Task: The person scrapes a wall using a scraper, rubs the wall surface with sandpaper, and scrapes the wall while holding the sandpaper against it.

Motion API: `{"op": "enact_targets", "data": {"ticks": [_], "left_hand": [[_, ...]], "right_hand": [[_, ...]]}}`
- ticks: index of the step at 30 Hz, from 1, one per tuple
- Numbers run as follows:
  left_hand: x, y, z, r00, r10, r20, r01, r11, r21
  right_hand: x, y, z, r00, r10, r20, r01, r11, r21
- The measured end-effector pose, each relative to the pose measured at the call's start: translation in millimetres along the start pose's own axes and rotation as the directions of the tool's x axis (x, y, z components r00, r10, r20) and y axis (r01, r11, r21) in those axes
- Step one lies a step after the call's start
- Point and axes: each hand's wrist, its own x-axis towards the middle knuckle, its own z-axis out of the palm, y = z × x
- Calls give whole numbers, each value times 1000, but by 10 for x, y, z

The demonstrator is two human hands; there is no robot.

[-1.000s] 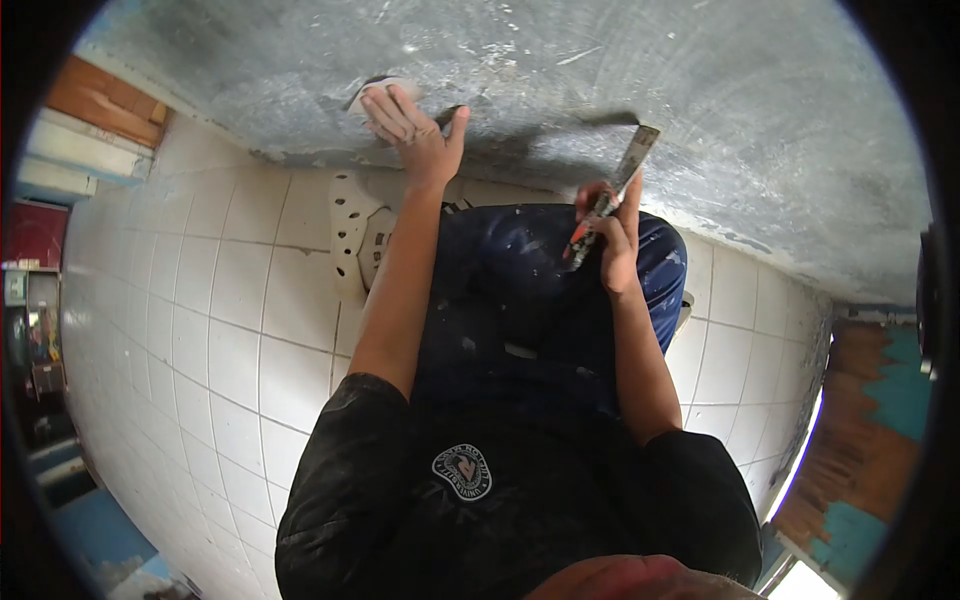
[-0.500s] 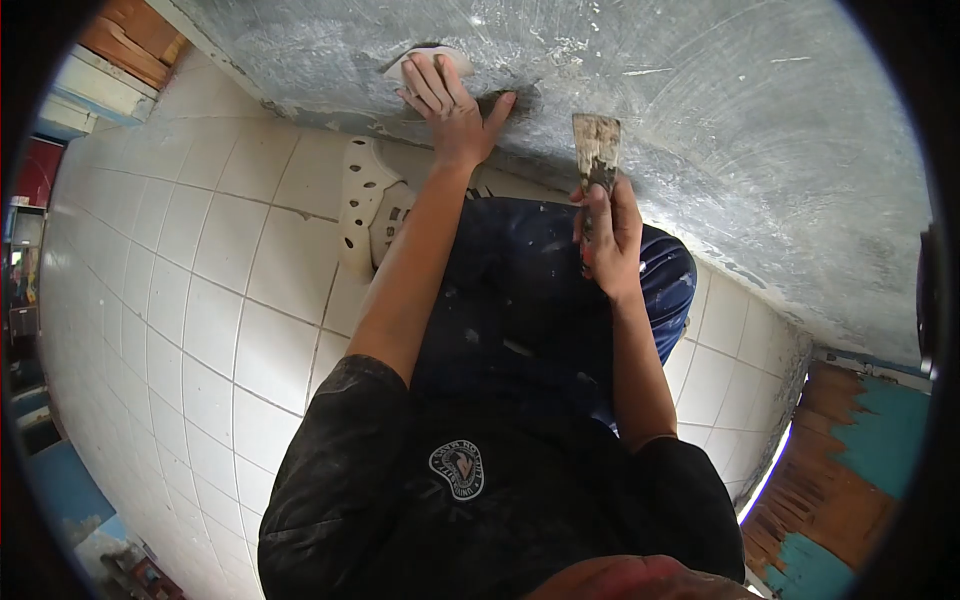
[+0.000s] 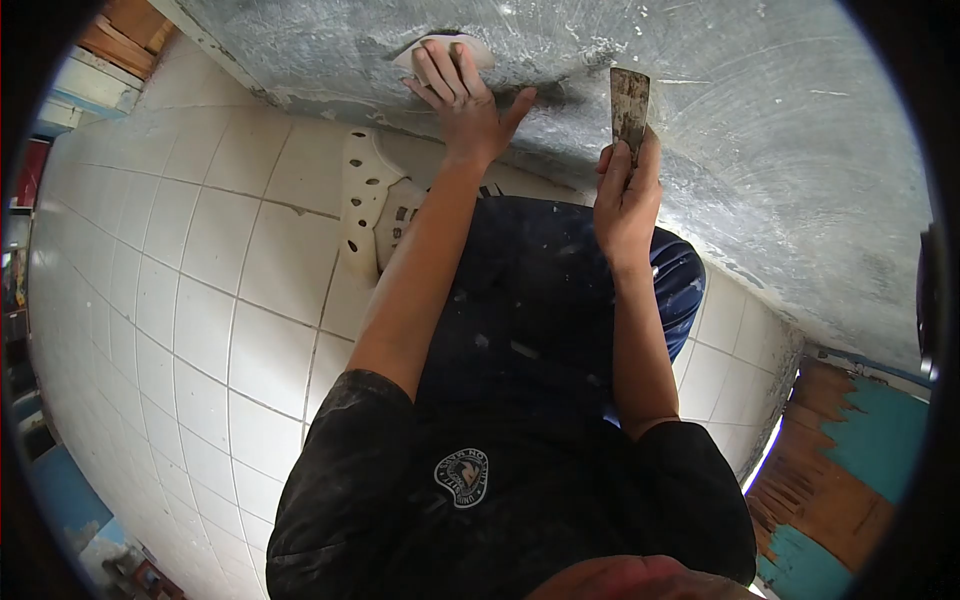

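Note:
My left hand presses a pale, curved sheet, apparently sandpaper, against the grey wall. Its fingers lie over the sheet, with the thumb spread out on the wall. The sheet's underside is hidden. In my right hand is a putty knife, gripped with its worn, stained blade pointing up towards the wall. Most of its handle is hidden by the fingers. I cannot tell whether the blade touches the wall. Whitish scratches and patches mark the wall's surface.
White floor tiles spread along the left. A pale clog is on my foot near the wall, beside my dark trousers. Peeling brown-and-turquoise boards stand at the lower right. Shelves with items line the far left edge.
My right hand has raised the putty knife up and to the right, nearer the wall. My left hand and the sandpaper have shifted slightly to the right and up.

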Motion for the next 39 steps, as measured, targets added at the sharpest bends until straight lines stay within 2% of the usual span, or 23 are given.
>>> {"op": "enact_targets", "data": {"ticks": [15, 18, 26, 32, 35, 39], "left_hand": [[-5, 10, 26, 999, -40, -17, 40, 999, -17], [-12, 3, 49, 999, -27, -41, 27, 1000, -1], [-3, 2, 60, 997, 6, -83, -4, 1000, 17], [-1, 21, 21, 999, -44, -13, 44, 999, 7], [-18, -16, 73, 998, 6, -59, -4, 1000, 29], [-17, -1, 43, 999, -32, -11, 32, 999, 20]], "right_hand": [[4, 84, 50, 999, 47, 3, -47, 999, 18], [17, 110, 66, 1000, 6, -7, -6, 1000, 21], [26, 84, 58, 1000, 19, 4, -19, 1000, 5], [8, 80, 65, 1000, 17, -11, -17, 1000, -14], [13, 81, 55, 999, 31, -10, -31, 999, -20], [18, 123, 72, 1000, 2, -25, -3, 999, -45]]}}
